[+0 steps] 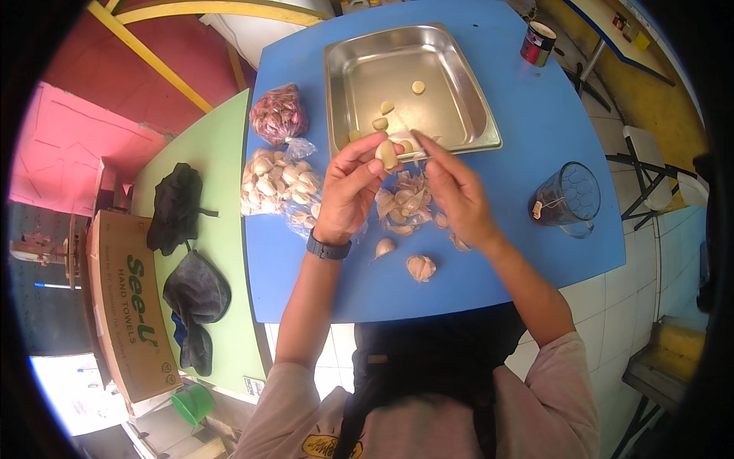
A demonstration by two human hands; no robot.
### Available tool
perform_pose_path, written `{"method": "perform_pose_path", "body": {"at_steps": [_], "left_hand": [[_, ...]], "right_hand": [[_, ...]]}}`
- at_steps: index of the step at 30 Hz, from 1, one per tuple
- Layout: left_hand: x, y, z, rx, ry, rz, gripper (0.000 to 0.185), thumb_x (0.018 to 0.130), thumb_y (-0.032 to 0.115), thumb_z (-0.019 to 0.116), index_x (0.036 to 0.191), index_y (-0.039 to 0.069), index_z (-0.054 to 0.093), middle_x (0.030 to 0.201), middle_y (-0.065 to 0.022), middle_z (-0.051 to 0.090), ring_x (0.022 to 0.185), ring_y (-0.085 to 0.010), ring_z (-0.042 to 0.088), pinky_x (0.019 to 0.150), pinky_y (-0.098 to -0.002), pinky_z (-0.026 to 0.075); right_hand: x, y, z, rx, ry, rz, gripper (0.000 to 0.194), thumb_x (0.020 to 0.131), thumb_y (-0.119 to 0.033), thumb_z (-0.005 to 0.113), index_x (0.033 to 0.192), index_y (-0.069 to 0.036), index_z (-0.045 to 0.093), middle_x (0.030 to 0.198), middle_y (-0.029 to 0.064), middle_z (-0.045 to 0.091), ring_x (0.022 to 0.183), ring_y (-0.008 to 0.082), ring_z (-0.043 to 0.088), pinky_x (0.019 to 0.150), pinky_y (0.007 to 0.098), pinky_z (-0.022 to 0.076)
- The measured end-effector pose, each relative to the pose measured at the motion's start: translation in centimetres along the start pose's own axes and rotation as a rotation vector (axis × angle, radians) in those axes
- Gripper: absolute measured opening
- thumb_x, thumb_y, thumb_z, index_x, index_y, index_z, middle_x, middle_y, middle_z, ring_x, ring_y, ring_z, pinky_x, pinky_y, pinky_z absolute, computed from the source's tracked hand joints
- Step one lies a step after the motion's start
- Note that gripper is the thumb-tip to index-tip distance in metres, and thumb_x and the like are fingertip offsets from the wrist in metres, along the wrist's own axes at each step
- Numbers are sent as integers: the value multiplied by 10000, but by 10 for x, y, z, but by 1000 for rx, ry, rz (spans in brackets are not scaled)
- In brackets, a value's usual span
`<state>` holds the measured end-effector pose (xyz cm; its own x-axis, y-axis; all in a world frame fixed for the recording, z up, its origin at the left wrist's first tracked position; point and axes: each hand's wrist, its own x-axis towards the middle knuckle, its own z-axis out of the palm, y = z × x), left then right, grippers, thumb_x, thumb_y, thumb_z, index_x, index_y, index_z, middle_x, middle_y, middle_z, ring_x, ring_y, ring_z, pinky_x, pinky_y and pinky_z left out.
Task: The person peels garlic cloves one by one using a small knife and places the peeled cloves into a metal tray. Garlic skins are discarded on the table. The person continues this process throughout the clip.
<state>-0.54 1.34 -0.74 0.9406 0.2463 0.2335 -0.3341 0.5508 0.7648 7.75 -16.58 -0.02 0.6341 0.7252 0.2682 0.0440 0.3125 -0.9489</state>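
Observation:
A partly bared garlic clove point(386, 155) is pinched between the thumb and fingers of my left hand point(352, 186), just over the near rim of the steel pan. Close beside it, my right hand point(459, 189) has its thumb and index finger around a thin pale piece point(420, 151), blurred, which looks like garlic skin. Several peeled cloves point(381, 123) lie in the steel pan point(484, 103). Below my hands is a heap of papery garlic skins point(404, 198). Nearer to me sit a single unpeeled clove point(385, 247) and a partial garlic bulb point(421, 268).
Bags of garlic cloves point(278, 181) and shallots point(279, 115) stand at the left of the blue table point(378, 298). On the right are a glass mug point(565, 198) of dark drink and a tin can point(538, 45). A green table point(229, 241) holds dark cloth items point(198, 287).

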Motion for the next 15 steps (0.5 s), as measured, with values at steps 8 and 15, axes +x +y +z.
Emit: {"method": "perform_pose_path", "body": {"at_steps": [8, 15], "left_hand": [[0, -1, -2, 113, 11, -35, 363, 956, 9, 559, 1318, 25, 577, 1235, -200, 648, 1094, -247, 645, 995, -379, 506], [1, 0, -3, 116, 77, 35, 381, 948, -8, 559, 1327, 34, 566, 1243, -185, 642, 1093, -253, 648, 1006, -381, 498]], "right_hand": [[-1, -1, 1, 14, 102, 15, 420, 1067, -186, 451, 1473, -81, 459, 761, -83, 479, 581, -12, 343, 481, 183, 279], [6, -5, -14, -46, 394, -121, 404, 1048, -196, 498, 1429, -63, 511, 728, -91, 459, 580, -1, 338, 493, 185, 269]]}}
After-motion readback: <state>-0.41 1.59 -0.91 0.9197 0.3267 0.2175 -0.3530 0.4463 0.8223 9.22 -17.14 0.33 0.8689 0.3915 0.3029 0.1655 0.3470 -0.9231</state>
